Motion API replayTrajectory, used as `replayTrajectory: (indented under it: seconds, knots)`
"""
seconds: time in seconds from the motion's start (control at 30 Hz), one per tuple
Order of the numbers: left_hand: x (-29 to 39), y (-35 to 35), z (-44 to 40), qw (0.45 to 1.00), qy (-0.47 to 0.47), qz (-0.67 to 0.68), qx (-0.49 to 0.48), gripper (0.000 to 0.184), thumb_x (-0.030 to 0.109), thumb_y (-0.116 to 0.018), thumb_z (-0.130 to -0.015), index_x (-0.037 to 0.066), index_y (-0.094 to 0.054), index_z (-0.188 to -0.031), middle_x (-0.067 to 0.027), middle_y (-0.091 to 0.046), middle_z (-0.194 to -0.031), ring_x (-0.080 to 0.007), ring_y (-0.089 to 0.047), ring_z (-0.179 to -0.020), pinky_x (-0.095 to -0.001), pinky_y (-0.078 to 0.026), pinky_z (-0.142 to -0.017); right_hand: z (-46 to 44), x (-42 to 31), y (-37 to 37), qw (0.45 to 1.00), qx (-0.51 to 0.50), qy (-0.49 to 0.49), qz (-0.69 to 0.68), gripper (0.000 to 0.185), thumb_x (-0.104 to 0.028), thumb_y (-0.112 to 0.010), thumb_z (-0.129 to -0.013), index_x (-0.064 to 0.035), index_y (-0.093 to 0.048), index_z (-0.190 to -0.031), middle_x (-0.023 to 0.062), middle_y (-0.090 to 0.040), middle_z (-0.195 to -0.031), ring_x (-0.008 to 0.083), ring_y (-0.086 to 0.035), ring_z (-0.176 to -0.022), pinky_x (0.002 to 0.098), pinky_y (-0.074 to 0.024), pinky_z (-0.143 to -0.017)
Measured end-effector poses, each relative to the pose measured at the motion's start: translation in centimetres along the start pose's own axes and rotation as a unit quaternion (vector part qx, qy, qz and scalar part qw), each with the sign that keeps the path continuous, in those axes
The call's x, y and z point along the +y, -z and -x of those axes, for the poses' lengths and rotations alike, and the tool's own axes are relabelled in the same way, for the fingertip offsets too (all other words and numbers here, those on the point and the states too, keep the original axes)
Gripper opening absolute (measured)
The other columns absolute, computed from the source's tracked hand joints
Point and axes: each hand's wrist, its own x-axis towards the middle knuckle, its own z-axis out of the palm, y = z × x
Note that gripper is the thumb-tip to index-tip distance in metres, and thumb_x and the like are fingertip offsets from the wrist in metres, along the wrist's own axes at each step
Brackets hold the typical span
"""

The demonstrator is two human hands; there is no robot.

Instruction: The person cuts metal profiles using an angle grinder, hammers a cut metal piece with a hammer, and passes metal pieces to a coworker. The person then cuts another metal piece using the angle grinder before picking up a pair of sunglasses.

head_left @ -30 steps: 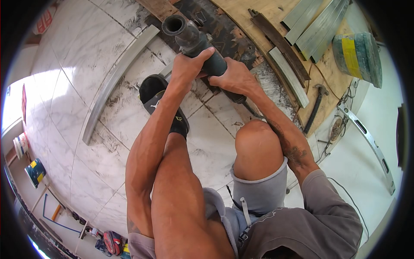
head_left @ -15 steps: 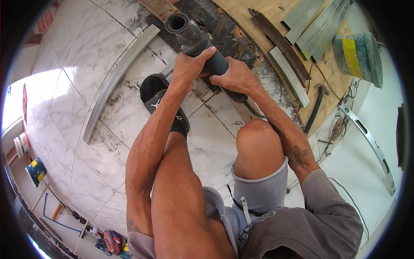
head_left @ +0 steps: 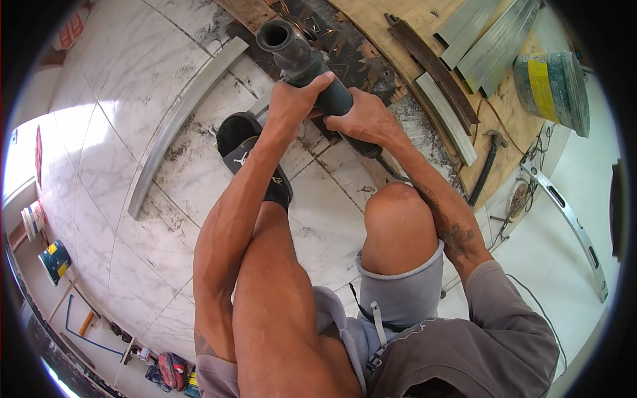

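Note:
A corded power tool, dark green and black with a round hollow-looking front end, is held slanting across the upper middle of the head view. My left hand wraps around its body near the front, thumb on top. Behind it, my right hand is closed around the rear part. The cord runs back toward my right knee. Under the tool lies a dark, scuffed board; small orange streaks show near the tool's front end. What the tool touches is hidden.
My foot in a black slide sandal stands left of the tool, beside a long grey metal bar on the tiles. To the right are a hammer, metal profiles, a green bucket and a spirit level.
Small orange streaks now show around the tool's front end. The tool and both hands have hardly moved.

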Motion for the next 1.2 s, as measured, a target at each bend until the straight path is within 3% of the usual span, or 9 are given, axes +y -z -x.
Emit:
replayTrajectory:
  seconds: [0.53,0.73,0.83,0.93,1.2]
  knots:
    - [-0.4,-0.3,-0.1,1.0,-0.008,0.005,0.01,0.054,0.037,-0.081,-0.085,-0.003,-0.067,-0.118,-0.0126,-0.071,-0.106,-0.0213,-0.073,-0.092,-0.0353,-0.062,-0.078,0.0,0.0,0.2,1.0,-0.003,0.002,0.015,0.065,-0.042,-0.076,-0.064,0.0039,-0.065,-0.109,0.0216,-0.071,-0.097,0.0341,-0.07,-0.09,0.0405,-0.0536,-0.082]
    - [-0.6,-0.3,0.0,1.0,-0.006,-0.002,0.007,0.053,0.037,-0.081,-0.085,-0.002,-0.067,-0.118,-0.0125,-0.071,-0.107,-0.0211,-0.072,-0.093,-0.035,-0.062,-0.076,0.1,0.2,0.2,1.0,0.0,0.004,0.008,0.074,-0.046,-0.076,-0.06,0.0089,-0.065,-0.109,0.0238,-0.072,-0.095,0.0346,-0.071,-0.088,0.0408,-0.0554,-0.08]
    - [-0.6,-0.7,-0.1,0.999,-0.012,0.029,0.025,0.041,0.025,-0.082,-0.084,-0.002,-0.067,-0.111,-0.0111,-0.072,-0.099,-0.019,-0.073,-0.081,-0.0329,-0.062,-0.064,0.0,0.2,0.2,1.0,-0.004,0.005,0.008,0.075,-0.046,-0.076,-0.06,0.0091,-0.064,-0.11,0.0235,-0.071,-0.095,0.0346,-0.071,-0.089,0.0409,-0.0553,-0.08]
    - [-0.7,-0.5,0.0,1.0,-0.02,0.011,0.007,0.053,0.037,-0.081,-0.085,-0.003,-0.067,-0.117,-0.0131,-0.071,-0.106,-0.0214,-0.072,-0.093,-0.0356,-0.062,-0.075,0.1,0.2,0.2,1.0,-0.01,0.003,0.009,0.064,-0.042,-0.075,-0.065,0.0036,-0.065,-0.108,0.0213,-0.072,-0.096,0.0346,-0.07,-0.088,0.0409,-0.0538,-0.081]
    - [-0.5,-0.5,0.1,1.0,-0.02,0.002,0.004,0.052,0.036,-0.08,-0.085,-0.002,-0.067,-0.117,-0.0122,-0.072,-0.105,-0.021,-0.072,-0.092,-0.0361,-0.061,-0.074,-0.1,0.6,-0.1,1.0,-0.003,0.004,0.006,0.063,-0.041,-0.076,-0.065,0.0041,-0.065,-0.108,0.0215,-0.072,-0.096,0.0343,-0.07,-0.088,0.0404,-0.0539,-0.081]
